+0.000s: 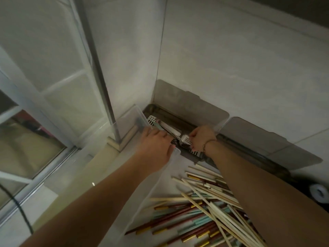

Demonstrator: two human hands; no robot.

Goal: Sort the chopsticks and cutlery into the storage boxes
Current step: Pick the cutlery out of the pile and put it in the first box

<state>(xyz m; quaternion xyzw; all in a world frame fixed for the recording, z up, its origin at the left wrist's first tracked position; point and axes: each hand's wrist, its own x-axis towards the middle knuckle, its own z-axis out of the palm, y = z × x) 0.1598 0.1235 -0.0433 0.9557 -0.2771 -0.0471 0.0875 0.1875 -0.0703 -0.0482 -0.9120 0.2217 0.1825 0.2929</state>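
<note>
A pale tiled wall (231, 59) rises behind the work area, meeting a white-framed window (35, 107) at the left. Along the foot of the wall lie two long dark grey storage boxes with raised translucent lids, the nearer one (178, 114) at the corner and a second (270, 148) further right. A large clear plastic bin (135, 193) fills the lower middle of the view, its far corner close to the nearer grey box. Inside it lies a jumbled heap of chopsticks (204, 207): pale wooden ones crossing over red and teal ones with gold bands. Both forearms reach forward over the bin to the nearer box. The left hand (154, 143) rests over the bin's far rim with fingers curled toward dark-handled cutlery (170, 135) in the box; whether it actually grips any piece cannot be told. The right hand (201, 138), with a thin bracelet (207, 142) at the wrist, is curled and pinches a silver metal fork (185, 139), tines pointing left, just above the white slotted tray (152, 120) inside the box.
</note>
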